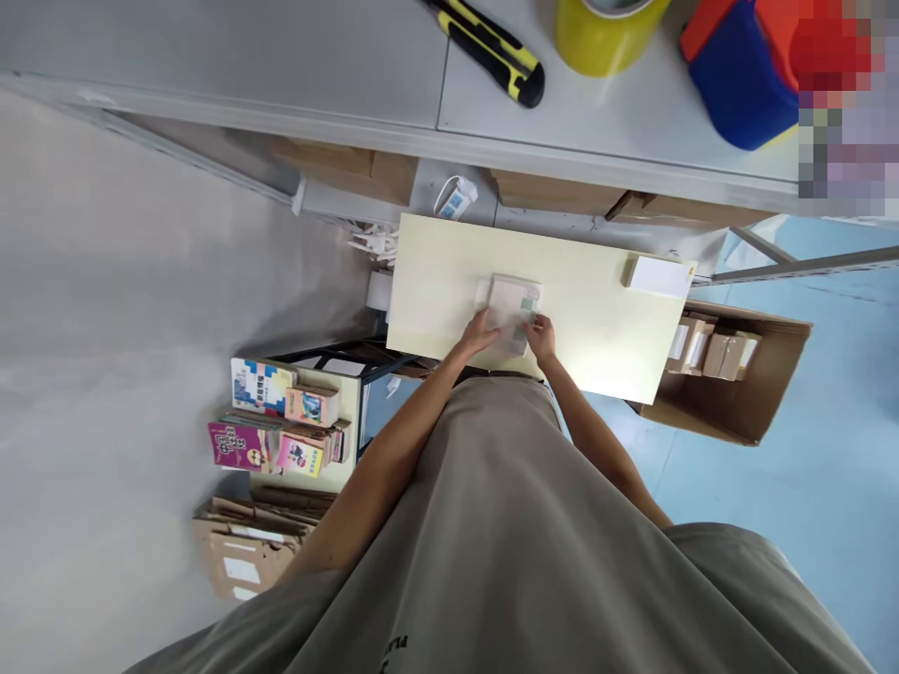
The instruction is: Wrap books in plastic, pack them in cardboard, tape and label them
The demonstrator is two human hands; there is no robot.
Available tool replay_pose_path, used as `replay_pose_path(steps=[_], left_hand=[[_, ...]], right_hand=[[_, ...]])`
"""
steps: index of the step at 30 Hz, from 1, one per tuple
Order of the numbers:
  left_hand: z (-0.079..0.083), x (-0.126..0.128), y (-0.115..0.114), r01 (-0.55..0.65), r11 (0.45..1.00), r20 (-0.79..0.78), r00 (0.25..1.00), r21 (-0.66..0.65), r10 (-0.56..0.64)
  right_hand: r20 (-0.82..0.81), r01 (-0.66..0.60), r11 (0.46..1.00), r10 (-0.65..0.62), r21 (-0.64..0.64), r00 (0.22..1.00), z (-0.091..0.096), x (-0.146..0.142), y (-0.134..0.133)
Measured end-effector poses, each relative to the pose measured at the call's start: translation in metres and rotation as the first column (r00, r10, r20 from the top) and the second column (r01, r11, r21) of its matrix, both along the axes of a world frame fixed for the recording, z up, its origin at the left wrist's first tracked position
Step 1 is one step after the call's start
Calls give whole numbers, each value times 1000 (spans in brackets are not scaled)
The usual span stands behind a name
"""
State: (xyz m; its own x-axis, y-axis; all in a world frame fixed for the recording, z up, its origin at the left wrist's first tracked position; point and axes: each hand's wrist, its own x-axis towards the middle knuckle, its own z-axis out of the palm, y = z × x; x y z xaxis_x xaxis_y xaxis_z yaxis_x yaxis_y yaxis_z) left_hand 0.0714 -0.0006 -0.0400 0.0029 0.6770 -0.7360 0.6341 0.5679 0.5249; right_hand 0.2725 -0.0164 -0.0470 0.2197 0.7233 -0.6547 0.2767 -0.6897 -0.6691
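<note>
- My left hand (479, 334) grasps the left edge of a pale packet (507, 304), thumb over its top face and fingers along the side.
- My right hand (540, 337) has its fingers bent in against the packet's right edge, touching it near a greenish patch; whether they pinch it or only rest there, I cannot tell.
- The packet lies between my two hands, over the near part of a pale yellow tabletop (590, 328), left of its middle; whether it sits flat or is slightly raised, I cannot make out.
- A white box (660, 276) lies at the far right corner of the same tabletop, well apart from my hands.
- To the right, just beyond the tabletop's edge, an open cardboard carton (762, 388) holds a row of small boxes (713, 348).
- On the far side, a grey table (316, 56) bears a yellow and black utility knife (492, 51), with a yellow round thing (608, 37) to its right and a blue and red object (737, 80) further right.
- Below that table, a power strip (458, 198) lies near the tabletop's far edge.
- To my left, stacked books (239, 445) stand on a low surface, with flattened cardboard (249, 552) on their near side.
- My grey garment (506, 524) fills the near middle.
</note>
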Motion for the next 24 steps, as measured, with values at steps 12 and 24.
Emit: replay_pose_path(steps=[12, 24], left_hand=[[1, -13, 17, 265, 943, -179, 957, 202, -230], [14, -14, 26, 230, 966, -175, 962, 115, -208]], right_hand=[[59, 73, 995, -69, -74, 996, -8, 27, 14], [18, 83, 996, -84, 9, 996, 17, 82, -4]])
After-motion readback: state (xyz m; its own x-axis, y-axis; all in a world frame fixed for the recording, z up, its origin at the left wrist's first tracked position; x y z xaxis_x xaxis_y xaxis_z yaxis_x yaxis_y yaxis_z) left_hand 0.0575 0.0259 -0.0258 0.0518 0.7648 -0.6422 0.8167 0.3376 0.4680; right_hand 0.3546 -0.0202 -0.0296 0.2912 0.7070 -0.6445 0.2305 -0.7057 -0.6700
